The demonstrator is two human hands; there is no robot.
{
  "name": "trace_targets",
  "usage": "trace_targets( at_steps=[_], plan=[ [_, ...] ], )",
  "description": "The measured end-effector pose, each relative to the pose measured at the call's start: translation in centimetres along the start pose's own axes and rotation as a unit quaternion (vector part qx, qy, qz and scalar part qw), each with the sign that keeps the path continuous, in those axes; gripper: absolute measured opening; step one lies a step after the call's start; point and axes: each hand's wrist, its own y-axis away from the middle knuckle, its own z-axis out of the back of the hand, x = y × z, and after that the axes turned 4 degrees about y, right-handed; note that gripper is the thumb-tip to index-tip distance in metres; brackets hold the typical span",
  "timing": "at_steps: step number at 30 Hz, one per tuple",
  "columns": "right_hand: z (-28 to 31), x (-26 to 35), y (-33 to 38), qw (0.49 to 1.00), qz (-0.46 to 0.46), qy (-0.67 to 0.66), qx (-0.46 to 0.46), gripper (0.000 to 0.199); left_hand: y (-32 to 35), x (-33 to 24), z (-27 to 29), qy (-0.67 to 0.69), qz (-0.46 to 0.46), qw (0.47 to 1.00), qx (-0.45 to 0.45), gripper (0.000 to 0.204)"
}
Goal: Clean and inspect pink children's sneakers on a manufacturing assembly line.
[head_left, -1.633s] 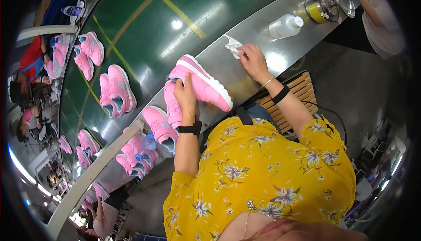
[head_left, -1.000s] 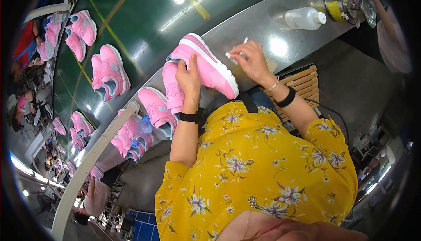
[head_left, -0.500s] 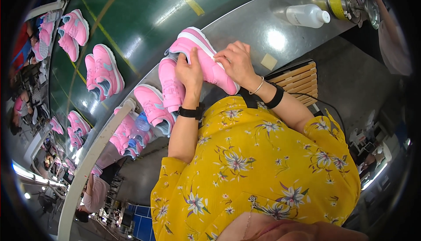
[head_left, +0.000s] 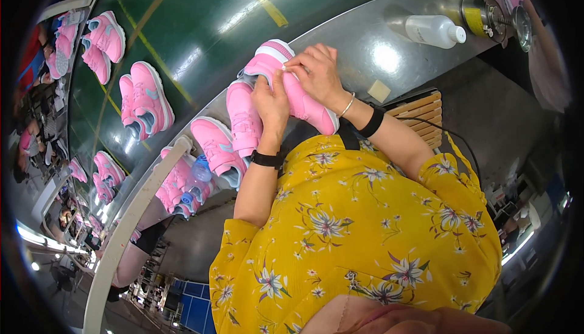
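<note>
Bare hands meet over a pink sneaker [head_left: 297,98], tipped on its side above a metal ledge [head_left: 359,54] with its toe pointing back toward the wearer. The left hand [head_left: 271,104] is clamped on the shoe near its opening, thumb over the upper, a hold that seems meant to keep it from rolling. Just to its right, the right hand [head_left: 317,80] bunches thumb and fingertips against the upper beside the white sole edge; a pale speck shows there, too small to identify, and whether the fingers grip it cannot be told. Close at the left hand's outer side lies a second pink sneaker [head_left: 244,116], with a third [head_left: 213,143] beyond it, apparently kept within easy reach. Right of the right hand rests a pale square block [head_left: 379,91]; farther right, a white plastic bottle [head_left: 431,31] lies on its side near a metal can [head_left: 476,16] with a yellow label, both seemingly set aside to leave the hands room. Ahead and to the left of both hands, a pair of pink sneakers [head_left: 146,100] sits on a green surface [head_left: 194,36] marked with yellow lines.
</note>
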Motion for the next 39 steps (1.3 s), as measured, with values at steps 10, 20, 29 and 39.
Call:
trace_targets(
  at_steps=[10, 20, 29, 39],
  plan=[
    [-0.4, -0.2, -0.3, 1.000, -0.012, 0.013, -0.010, 0.002, -0.3, 1.0, -0.6, 0.000, -0.057, 0.998, 0.001, 0.043],
    [-0.2, -0.3, -1.0, 1.000, -0.023, 0.013, 0.003, 0.002, -0.5, -0.2, -0.5, -0.034, -0.055, 0.998, 0.010, 0.042],
    [0.4, -1.1, 0.3, 0.999, -0.032, 0.015, 0.015, 0.004, -1.0, -0.1, -0.5, -0.035, -0.035, 0.998, 0.028, 0.041],
    [0.6, -1.0, 0.6, 0.997, -0.064, 0.022, 0.033, 0.003, -0.8, 0.3, -0.7, -0.045, 0.006, 0.997, 0.057, 0.040]
  ],
)
